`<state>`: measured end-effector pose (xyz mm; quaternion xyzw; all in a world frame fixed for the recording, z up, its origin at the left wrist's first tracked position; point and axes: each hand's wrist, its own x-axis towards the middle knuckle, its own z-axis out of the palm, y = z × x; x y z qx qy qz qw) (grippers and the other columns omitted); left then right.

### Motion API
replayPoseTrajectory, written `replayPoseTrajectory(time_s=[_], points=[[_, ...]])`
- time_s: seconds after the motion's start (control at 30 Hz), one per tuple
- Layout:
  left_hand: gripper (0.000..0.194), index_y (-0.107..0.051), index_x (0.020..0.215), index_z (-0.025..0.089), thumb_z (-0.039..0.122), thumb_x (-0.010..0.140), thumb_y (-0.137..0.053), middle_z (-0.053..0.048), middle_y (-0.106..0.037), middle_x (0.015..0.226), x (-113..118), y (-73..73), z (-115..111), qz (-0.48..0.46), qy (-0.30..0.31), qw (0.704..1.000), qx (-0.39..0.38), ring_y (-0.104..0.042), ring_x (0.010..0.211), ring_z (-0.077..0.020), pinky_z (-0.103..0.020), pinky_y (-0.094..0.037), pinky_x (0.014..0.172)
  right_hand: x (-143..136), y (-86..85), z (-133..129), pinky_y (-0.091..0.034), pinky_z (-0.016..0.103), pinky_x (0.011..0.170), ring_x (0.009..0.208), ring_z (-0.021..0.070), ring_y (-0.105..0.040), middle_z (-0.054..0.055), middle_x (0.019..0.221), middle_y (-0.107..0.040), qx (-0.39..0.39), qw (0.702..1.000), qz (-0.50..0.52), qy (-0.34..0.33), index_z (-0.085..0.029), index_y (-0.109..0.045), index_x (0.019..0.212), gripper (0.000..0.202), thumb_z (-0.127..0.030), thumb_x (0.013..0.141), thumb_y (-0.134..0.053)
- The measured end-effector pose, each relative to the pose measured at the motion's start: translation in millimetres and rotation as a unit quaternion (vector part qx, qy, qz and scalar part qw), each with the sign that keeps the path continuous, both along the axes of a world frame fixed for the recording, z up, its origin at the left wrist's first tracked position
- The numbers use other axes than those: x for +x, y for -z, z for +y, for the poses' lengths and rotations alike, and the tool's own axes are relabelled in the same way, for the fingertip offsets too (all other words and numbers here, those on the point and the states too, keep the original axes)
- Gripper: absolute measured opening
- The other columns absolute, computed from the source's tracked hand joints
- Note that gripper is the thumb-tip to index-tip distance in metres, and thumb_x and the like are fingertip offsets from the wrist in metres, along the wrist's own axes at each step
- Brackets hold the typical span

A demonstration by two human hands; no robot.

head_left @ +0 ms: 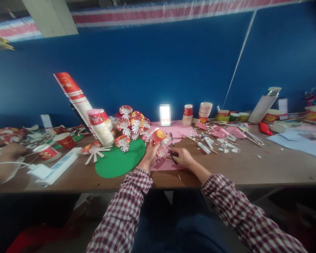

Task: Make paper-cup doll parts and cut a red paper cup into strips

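Near the middle of the table, my left hand (153, 153) is closed on a red paper cup (158, 135) with a yellow emblem, held tilted. My right hand (183, 157) grips a pair of scissors (171, 153), whose blades reach to the cup's edge. Pink paper (165, 165) lies under both hands. Just left of them is a green oval sheet (118, 165), with several paper figures (123, 142) with red and yellow frills standing at its far side.
Tall stacks of paper cups (102, 131) stand at the left, by a white power strip (63, 167). Shorter cup stacks (205, 110), paper scraps (228, 143) and a glue tube (204, 148) are at the right. Another person's arm (7, 160) reaches in at the far left.
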<state>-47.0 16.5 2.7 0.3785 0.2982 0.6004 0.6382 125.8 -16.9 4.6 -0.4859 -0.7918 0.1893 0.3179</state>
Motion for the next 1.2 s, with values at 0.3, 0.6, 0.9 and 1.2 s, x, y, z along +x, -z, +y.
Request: replayPoseTrajectory(time_s=[0.3, 0.6, 0.9, 1.2], points=[[0.036, -0.053, 0.097, 0.019, 0.031, 0.069, -0.073, -0.007, -0.062, 0.104, 1, -0.8, -1, 0.01, -0.007, 1.0, 0.003, -0.058, 0.104, -0.0191, -0.043, -0.041, 0.097, -1, -4.4, -3, -0.036, 0.021, 0.057, 0.063, 0.0151, -0.057, 0.004, 0.072, -0.069, 0.008, 1.0, -0.009, 0.002, -0.018, -0.071, 0.095, 0.036, -0.048, 0.08, -0.057], [0.057, -0.042, 0.122, 0.029, 0.026, 0.073, -0.07, -0.005, -0.06, 0.114, 2, -5.1, -5, 0.015, -0.019, 1.0, 0.015, -0.061, 0.101, -0.0189, -0.043, -0.044, 0.094, -1, -3.5, -2, -0.035, 0.02, 0.054, 0.06, 0.0142, -0.056, 0.003, 0.07, -0.068, 0.011, 1.0, -0.011, 0.008, -0.019, -0.071, 0.092, 0.035, -0.049, 0.08, -0.057], [0.085, -0.024, 0.14, 0.035, 0.026, 0.071, -0.073, -0.004, -0.064, 0.103, 3, 1.7, -3, 0.033, -0.009, 0.999, 0.012, -0.065, 0.089, -0.0174, -0.043, -0.047, 0.091, 0, -2.3, 0, -0.043, 0.023, 0.062, 0.069, 0.0174, -0.063, 0.006, 0.083, -0.072, 0.004, 1.0, -0.011, 0.019, -0.019, -0.069, 0.105, 0.035, -0.04, 0.079, -0.061], [0.084, -0.025, 0.14, 0.032, 0.031, 0.071, -0.072, -0.007, -0.064, 0.1, 4, 9.6, 1, 0.067, 0.015, 0.998, -0.002, -0.066, 0.078, -0.018, -0.04, -0.052, 0.081, 0, -2.7, 0, -0.045, 0.024, 0.066, 0.073, 0.0187, -0.064, 0.007, 0.087, -0.073, 0.0, 1.0, 0.021, 0.017, -0.017, -0.068, 0.106, 0.035, -0.038, 0.079, -0.06]])
